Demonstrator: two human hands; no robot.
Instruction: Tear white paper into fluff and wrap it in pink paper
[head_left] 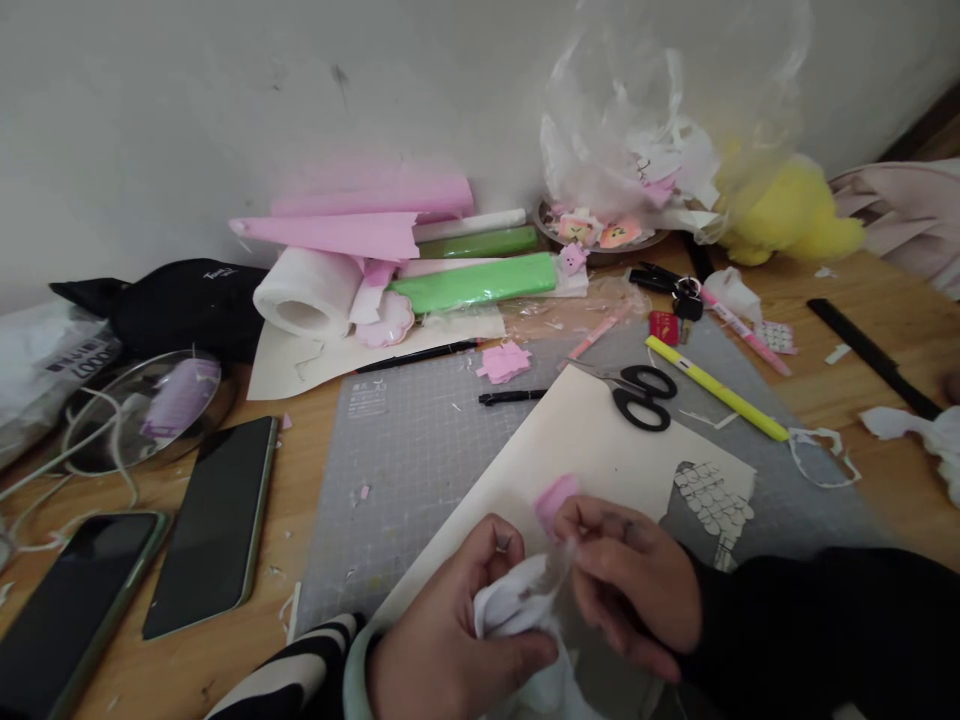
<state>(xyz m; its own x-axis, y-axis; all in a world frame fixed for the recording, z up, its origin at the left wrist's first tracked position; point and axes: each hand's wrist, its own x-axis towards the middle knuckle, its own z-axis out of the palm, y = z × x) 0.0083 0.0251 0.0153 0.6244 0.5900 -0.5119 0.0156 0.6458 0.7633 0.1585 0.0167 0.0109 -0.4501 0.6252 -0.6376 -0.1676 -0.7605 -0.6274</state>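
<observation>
Crumpled white tissue [517, 600] is bunched between the thumb and fingers of my left hand [450, 630]. Close beside it, my right hand [630, 570] pinches a thin, wispy end of the same tissue with its fingertips. A small pink piece [556, 500] shows just beyond the right fingertips; whether it lies on the paper or is touched by them I cannot tell. Under both hands is a cream sheet of paper [525, 450], set at a slant on the grey cutting mat [405, 470]. Black-handled scissors [645, 400] rest on the sheet's far part.
Two phones [214, 525] and a steel bowl [150, 410] are at left. A paper roll [307, 295], green packets [480, 283] and pink paper [330, 235] line the wall. A yellow cutter [716, 388], a pink pen [746, 330] and a yellow plush toy [787, 210] are at right.
</observation>
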